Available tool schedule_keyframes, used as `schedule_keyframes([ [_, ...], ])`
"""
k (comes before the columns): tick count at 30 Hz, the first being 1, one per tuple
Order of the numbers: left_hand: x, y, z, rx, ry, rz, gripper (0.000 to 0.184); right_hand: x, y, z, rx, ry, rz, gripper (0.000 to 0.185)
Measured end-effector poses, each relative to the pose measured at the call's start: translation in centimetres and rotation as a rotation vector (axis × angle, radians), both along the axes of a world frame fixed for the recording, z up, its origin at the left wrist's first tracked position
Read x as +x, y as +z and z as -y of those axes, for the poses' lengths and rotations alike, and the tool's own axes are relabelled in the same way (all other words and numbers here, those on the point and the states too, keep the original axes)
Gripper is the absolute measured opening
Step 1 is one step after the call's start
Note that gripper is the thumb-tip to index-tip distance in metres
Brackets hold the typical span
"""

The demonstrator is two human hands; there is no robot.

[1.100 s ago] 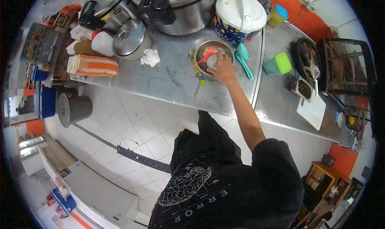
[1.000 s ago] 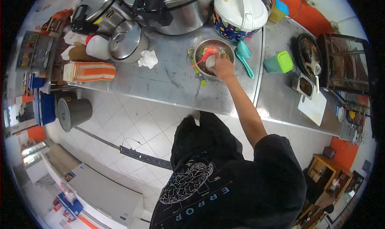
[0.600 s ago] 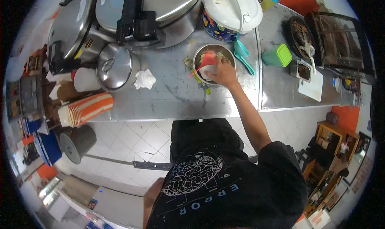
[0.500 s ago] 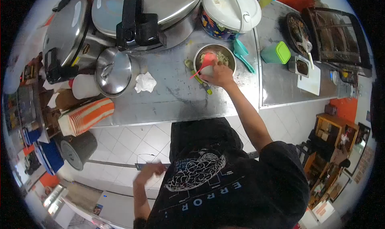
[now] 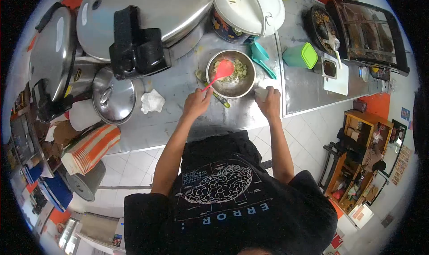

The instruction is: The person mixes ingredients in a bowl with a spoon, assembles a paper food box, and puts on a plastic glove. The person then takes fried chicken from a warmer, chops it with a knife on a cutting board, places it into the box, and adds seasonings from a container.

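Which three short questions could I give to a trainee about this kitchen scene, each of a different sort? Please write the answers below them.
1. Multiple choice: Which hand holds the pink spoon by its handle? A. Left. B. Right. C. Both.
2. True or false: In the picture, the teal scoop lies to the right of the metal bowl.
3. Open: What does the right hand hold beside the bowl?

Key:
1. A, the left hand.
2. True.
3. A small white cup.
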State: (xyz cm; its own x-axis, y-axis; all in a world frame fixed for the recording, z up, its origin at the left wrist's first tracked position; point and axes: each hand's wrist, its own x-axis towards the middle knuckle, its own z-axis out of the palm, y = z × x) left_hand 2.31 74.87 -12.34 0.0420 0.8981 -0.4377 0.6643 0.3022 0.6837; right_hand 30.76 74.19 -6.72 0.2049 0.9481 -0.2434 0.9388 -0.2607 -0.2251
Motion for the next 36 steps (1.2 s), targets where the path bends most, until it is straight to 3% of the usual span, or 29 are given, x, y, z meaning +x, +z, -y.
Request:
schedule_keyframes([
  [2, 1.2, 0.3, 0.1, -0.047, -0.072, -0.107, 0.05, 0.7, -2.0, 0.7, 0.299, 0.151, 0.02, 0.058],
  [3, 1.6, 0.6, 0.5, 0.027, -0.103, -0.15, 0.047, -1.0, -0.1, 0.3, 0.396, 0.194, 0.062, 0.054],
  [4, 2.1, 1.1, 0.8, 0.103, -0.137, -0.192, 0.045, -2.7, 0.9, 0.2, 0.466, 0.129, -0.11, 0.048],
  [5, 2.7, 2.4, 1.1, 0.093, -0.148, -0.201, 0.045, -4.3, 0.5, 0.8, 0.405, 0.008, -0.285, 0.043],
  [8, 5.6, 5.5, 3.0, 0.037, -0.165, -0.177, 0.035, -8.6, 1.0, 0.9, 0.398, 0.086, -0.425, 0.038],
  [10, 6.9, 6.0, 4.4, 0.203, -0.334, -0.153, 0.025, -9.6, -1.3, -0.3, -0.297, -0.524, -1.24, 0.035],
  [12, 7.2, 7.1, 4.1, 0.116, -0.424, -0.147, 0.02, -8.5, -2.4, -1.5, -0.399, -0.638, -1.31, 0.033],
  [14, 6.6, 7.3, 3.4, 0.215, -0.377, 0.044, 0.021, -6.7, -2.6, -1.9, -0.498, -0.753, -1.365, 0.031],
  [15, 6.0, 5.5, 3.1, 0.161, -0.137, 0.012, 0.033, -5.7, -2.0, -2.4, -0.41, -0.508, -1.143, 0.027],
  [16, 5.3, 4.0, 2.2, 0.179, -0.013, -0.077, 0.03, -4.7, -1.7, -2.8, -0.32, -0.269, -0.914, 0.024],
  [17, 4.5, 2.4, 1.4, 0.195, 0.112, -0.166, 0.029, -3.5, -4.2, -2.6, 0.038, 0.13, -0.522, 0.023],
  [18, 3.8, -0.1, 1.0, 0.191, 0.12, -0.166, 0.029, -3.6, -2.8, -3.3, 0.032, 0.136, -0.522, 0.023],
  [20, 2.8, -4.4, 0.6, 0.068, 0.187, -0.054, 0.037, -4.5, 1.8, -5.3, -0.132, 0.229, -0.273, 0.025],
  [21, 3.2, -3.5, -0.1, 0.068, 0.196, -0.055, 0.037, -4.8, 1.9, -5.4, -0.095, 0.383, -0.171, 0.036],
  [23, 4.4, -0.5, -1.8, -0.249, 0.41, 0.259, 0.051, -6.4, 1.5, -5.4, -0.116, 0.484, -0.092, 0.038],
  [25, 4.4, -1.8, -1.6, -0.126, 0.311, 0.139, 0.051, -8.0, -0.4, -4.6, -0.133, 0.577, -0.011, 0.041],
  [27, 4.6, -3.1, -1.2, -0.003, 0.217, 0.022, 0.051, -9.0, -3.9, -3.0, -0.025, 0.873, 0.109, 0.045],
  [30, 5.0, -2.8, -0.8, 0.079, 0.231, -0.049, 0.05, -10.3, -4.3, -2.9, -0.116, 0.928, 0.187, 0.05],
  [33, 5.3, -1.2, -1.0, 0.055, 0.263, 0.046, 0.047, -9.0, -0.1, -5.1, -0.054, 0.891, 0.086, 0.053],
  [36, 5.6, -2.6, -0.3, 0.008, 0.314, 0.197, 0.044, -10.2, 2.7, -6.2, -0.147, 0.82, 0.166, 0.052],
])
